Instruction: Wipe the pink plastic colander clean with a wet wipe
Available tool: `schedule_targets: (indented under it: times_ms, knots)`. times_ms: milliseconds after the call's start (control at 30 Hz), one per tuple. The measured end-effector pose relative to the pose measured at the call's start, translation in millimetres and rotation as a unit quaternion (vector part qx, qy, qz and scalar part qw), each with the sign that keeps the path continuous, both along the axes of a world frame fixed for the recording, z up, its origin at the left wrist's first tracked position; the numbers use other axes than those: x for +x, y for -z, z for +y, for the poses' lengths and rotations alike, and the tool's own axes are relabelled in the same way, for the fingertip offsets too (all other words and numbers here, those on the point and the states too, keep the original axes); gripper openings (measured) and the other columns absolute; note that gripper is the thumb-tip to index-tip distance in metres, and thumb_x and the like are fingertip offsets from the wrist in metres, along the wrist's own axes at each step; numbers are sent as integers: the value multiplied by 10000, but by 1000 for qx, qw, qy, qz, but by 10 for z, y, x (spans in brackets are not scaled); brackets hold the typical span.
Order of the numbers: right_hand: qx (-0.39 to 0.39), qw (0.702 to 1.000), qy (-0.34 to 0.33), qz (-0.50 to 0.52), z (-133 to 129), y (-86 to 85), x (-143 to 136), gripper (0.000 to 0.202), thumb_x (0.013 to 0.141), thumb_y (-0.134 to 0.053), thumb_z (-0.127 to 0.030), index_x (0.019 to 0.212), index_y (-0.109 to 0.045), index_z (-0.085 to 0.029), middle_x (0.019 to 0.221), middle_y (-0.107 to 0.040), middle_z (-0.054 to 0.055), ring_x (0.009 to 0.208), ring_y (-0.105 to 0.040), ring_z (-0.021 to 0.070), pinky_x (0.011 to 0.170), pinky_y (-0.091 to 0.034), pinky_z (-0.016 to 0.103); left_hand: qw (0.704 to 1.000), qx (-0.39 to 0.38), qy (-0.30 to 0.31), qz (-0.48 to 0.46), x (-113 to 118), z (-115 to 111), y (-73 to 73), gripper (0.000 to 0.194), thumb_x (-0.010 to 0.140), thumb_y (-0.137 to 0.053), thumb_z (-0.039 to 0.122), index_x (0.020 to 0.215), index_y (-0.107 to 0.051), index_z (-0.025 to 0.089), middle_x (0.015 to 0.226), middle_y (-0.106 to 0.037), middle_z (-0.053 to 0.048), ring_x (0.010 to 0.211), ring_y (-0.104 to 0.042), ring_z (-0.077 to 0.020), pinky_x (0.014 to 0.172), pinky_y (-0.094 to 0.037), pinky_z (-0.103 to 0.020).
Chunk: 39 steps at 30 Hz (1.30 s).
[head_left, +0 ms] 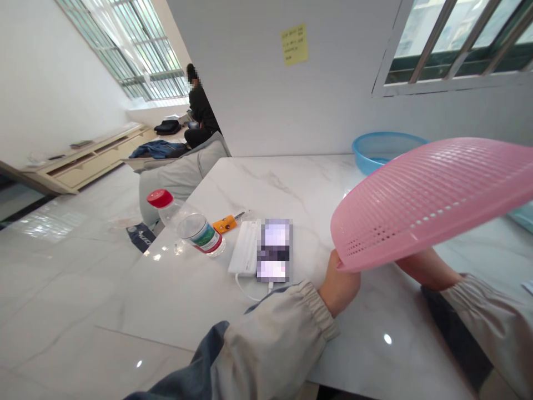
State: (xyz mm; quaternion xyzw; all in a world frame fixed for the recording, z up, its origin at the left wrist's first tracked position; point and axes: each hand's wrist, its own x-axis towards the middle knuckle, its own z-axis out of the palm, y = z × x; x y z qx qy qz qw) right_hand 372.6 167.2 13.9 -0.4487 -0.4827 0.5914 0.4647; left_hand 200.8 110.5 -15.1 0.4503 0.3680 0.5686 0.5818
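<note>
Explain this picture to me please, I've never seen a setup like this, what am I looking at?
There's no machine here, just a person's two bare hands, seen by a camera worn on that person's head, looking forward and down. This is the only view. The left hand has its grip on the edge of a tilted pink basket with small holes. The right hand is mostly hidden behind it, so I can't tell its grip. On the pale table are a clear bottle with a red cap, an orange item, a white block and a phone with its screen blurred out; a white cable runs below those two. A blue basin sits farther back.
</note>
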Motion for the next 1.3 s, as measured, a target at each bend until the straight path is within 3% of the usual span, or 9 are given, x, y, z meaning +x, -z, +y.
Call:
schedule_targets:
  times_ms: [100, 200, 333, 467, 600, 800, 933, 1133, 1300]
  knots:
    - [-37, 999, 14, 7, 62, 95, -1, 433, 726, -1019, -599, 1017, -881, -308, 1150, -872, 62, 1156, -800, 343, 1072, -693, 539, 999, -29, -22, -5, 35, -2, -12, 659, 1003, -668, 783, 1265, -854, 208, 1363, -813, -154, 1261, -741, -371, 895, -708, -449]
    - [-49, 998, 34, 23, 88, 162, 20, 430, 747, -1018, -571, 1042, -885, -288, 1204, -871, 53, 1175, -802, 312, 1103, -690, 503, 997, -57, -45, -15, 56, -3, -32, 690, 984, -684, 805, 1269, -832, 195, 1343, -805, -163, 1177, -750, -336, 822, -692, -386]
    - [-47, 996, 64, 40, 109, 166, 50, 463, 747, -1035, -578, 1056, -878, -270, 1192, -870, 63, 1143, -810, 312, 1060, -722, 484, 992, -86, -85, -29, 46, 5, -80, 692, 989, -684, 804, 1278, -806, 187, 1335, -797, -169, 1162, -746, -315, 792, -666, -350]
    - [-35, 992, 105, 52, 143, 160, 66, 458, 731, -1055, -532, 1059, -854, -283, 1181, -862, 37, 1132, -815, 300, 1016, -744, 443, 984, -113, -138, -20, 15, 30, -118, 541, 1019, -719, 666, 1299, -813, 212, 1321, -810, -129, 1084, -751, -262, 774, -625, -316]
    - [-38, 992, 87, 90, 107, 125, 24, 439, 780, -1018, -455, 1146, -827, -304, 1278, -843, 21, 1304, -770, 313, 1061, -728, 441, 980, -109, -167, -6, 14, 35, -101, 417, 1008, -752, 566, 1215, -835, 214, 1209, -822, -102, 968, -737, -219, 785, -603, -313]
    - [-83, 989, 47, 116, 25, 44, -29, 464, 818, -980, -379, 1254, -836, -311, 1506, -772, 18, 1524, -644, 339, 1104, -708, 417, 984, -110, -141, -3, 37, 16, -80, 407, 1008, -731, 553, 1196, -836, 207, 1144, -826, -81, 812, -702, -177, 761, -604, -319]
    - [-71, 989, 62, 110, 41, 60, -4, 455, 831, -971, -357, 1265, -838, -323, 1492, -782, 15, 1502, -667, 352, 1052, -735, 433, 983, -111, -147, 20, 25, 23, -105, 402, 993, -735, 537, 1158, -840, 187, 1079, -822, -79, 818, -699, -186, 735, -594, -315]
    - [-46, 991, 74, 99, 35, 50, -8, 490, 824, -994, -355, 1286, -831, -354, 1486, -787, -5, 1526, -653, 340, 1051, -742, 402, 970, -111, -200, 85, -43, 10, -108, 504, 1030, -668, 629, 942, -840, 164, 753, -741, -62, 732, -671, -213, 705, -539, -338]
    - [-36, 988, 109, 103, 56, 17, 8, 569, 778, -1029, -335, 1302, -810, -362, 1460, -795, 3, 1564, -616, 353, 1070, -738, 427, 962, -78, -235, 117, -118, -8, -124, 548, 1039, -666, 696, 956, -874, 196, 714, -733, -48, 751, -678, -236, 772, -551, -362]
